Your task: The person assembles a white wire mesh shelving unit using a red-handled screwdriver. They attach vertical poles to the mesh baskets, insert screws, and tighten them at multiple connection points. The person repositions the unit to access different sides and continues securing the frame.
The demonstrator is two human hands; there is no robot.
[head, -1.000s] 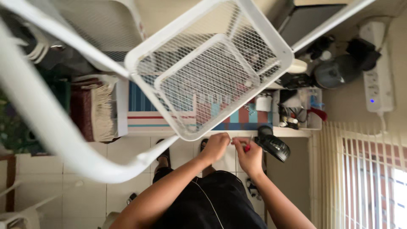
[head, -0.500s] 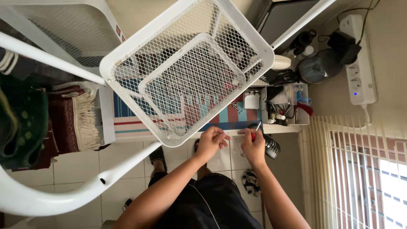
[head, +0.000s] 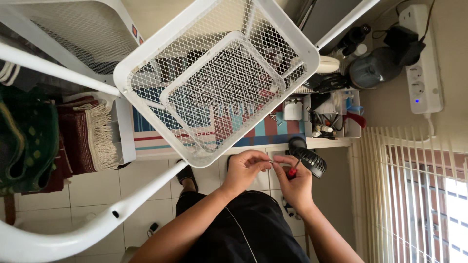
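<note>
Both hands have drawn together since half a second ago: the left hand [head: 246,168] pinches a small metal screw [head: 271,161] toward three o'clock, meeting the right hand [head: 292,181], closed on a red-handled screwdriver [head: 293,171], below the white mesh basket [head: 214,78].

One head-worn camera looks steeply down, close over both hands, onto the tiled floor [head: 146,180].

red-handled screwdriver [head: 293,170], small screw [head: 271,161], pinched
</note>
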